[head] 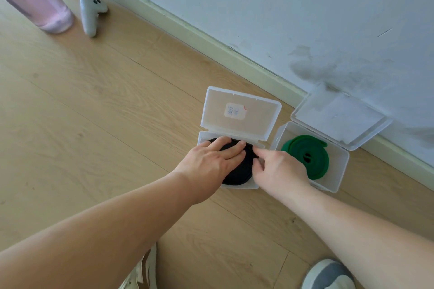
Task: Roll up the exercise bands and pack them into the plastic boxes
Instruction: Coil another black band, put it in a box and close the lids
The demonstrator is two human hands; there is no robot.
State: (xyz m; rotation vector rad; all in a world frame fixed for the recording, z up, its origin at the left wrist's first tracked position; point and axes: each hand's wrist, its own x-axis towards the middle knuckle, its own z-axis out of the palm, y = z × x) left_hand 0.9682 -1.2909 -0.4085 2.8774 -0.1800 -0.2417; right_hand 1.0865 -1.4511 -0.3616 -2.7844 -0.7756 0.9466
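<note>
Two clear plastic boxes stand open on the wooden floor by the wall. In the left box [239, 112] lies a rolled black band [242, 169]. My left hand [211, 162] lies flat on top of that roll, fingers straight, pressing it down. My right hand [279, 169] is at the roll's right edge, its fingers curled and its index fingertip touching the band. The right box [338, 166] holds a coiled green band [305, 155], and no hand touches it.
A pink translucent bottle [35, 0] and a white game controller [90, 10] sit at the far left near the baseboard. The wall [281, 19] runs just behind the boxes. My shoes [328, 274] show at the bottom edge.
</note>
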